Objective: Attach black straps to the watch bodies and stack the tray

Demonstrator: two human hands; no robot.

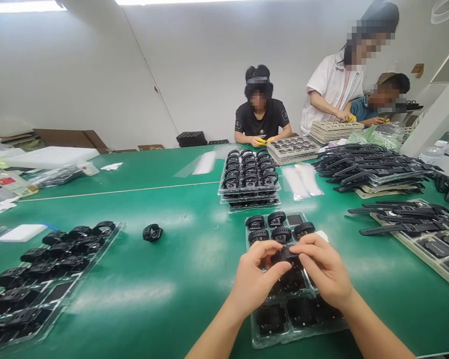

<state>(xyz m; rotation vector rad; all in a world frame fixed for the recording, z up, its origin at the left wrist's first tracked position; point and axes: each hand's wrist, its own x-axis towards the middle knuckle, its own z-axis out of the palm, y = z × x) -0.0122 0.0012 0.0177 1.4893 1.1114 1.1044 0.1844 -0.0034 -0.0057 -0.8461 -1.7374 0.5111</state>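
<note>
Between my left hand [258, 274] and my right hand [324, 269] is a black watch [287, 253], pinched by the fingers of both. The hands hold it above the middle of a clear plastic tray [264, 341]. Looped black watches fill most of this tray's compartments, among them one at the upper left [255, 222] and one at the bottom left [270, 319]. At the tray's top right, one compartment [295, 219] shows a flat dark surface without a looped watch. My fingers hide part of the held watch.
A loose watch [152, 232] lies left of centre, beside a filled tray [69, 299] at far left. Stacked trays [250, 192] stand ahead. Piled straps [374, 164] and another tray [426, 249] are at right. Three people work across the table [153, 174].
</note>
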